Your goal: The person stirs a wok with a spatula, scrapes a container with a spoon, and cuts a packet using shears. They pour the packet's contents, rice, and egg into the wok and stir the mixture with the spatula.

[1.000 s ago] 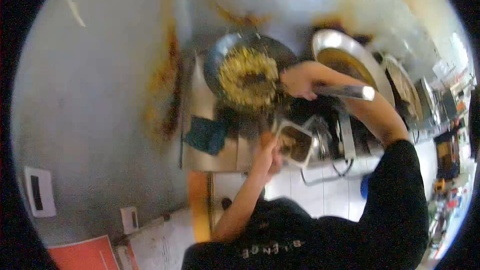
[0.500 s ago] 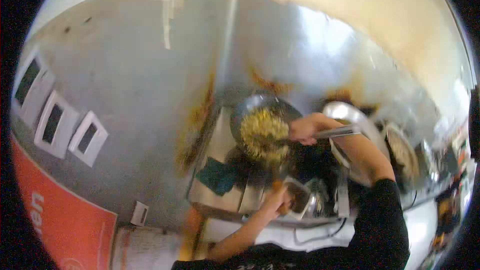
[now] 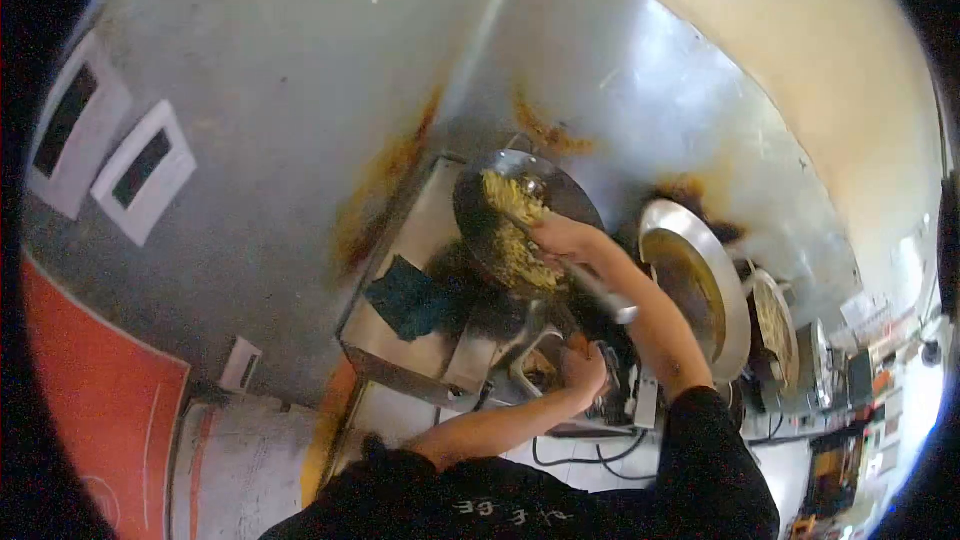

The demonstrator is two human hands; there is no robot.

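Observation:
A dark wok (image 3: 470, 215) stands on the stove, holding a crumbly yellow food (image 3: 523, 258), possibly fried rice or noodles. My right hand (image 3: 562, 240) is over the wok's near right side, closed round a long metal ladle (image 3: 608, 302). Its handle end points back towards me, and its head is hidden among the food. Nearer my body, my left hand (image 3: 584, 370) is closed round what looks like the wok's brown handle (image 3: 577, 342). Beside that hand is a metal container (image 3: 520, 377) with brownish contents, partly covered by the hand.
A wide silver pan (image 3: 735, 310) stands to the right, with another round pan (image 3: 770, 315) beyond it. A dark green cloth (image 3: 405, 300) lies on the steel counter (image 3: 425, 225) left of the wok. The stained metal wall (image 3: 300, 140) rises close behind.
My view has shifted, so wall and counter sit higher and further left. My right hand has moved with the ladle across the food, which is now more spread out. Both hands keep their hold.

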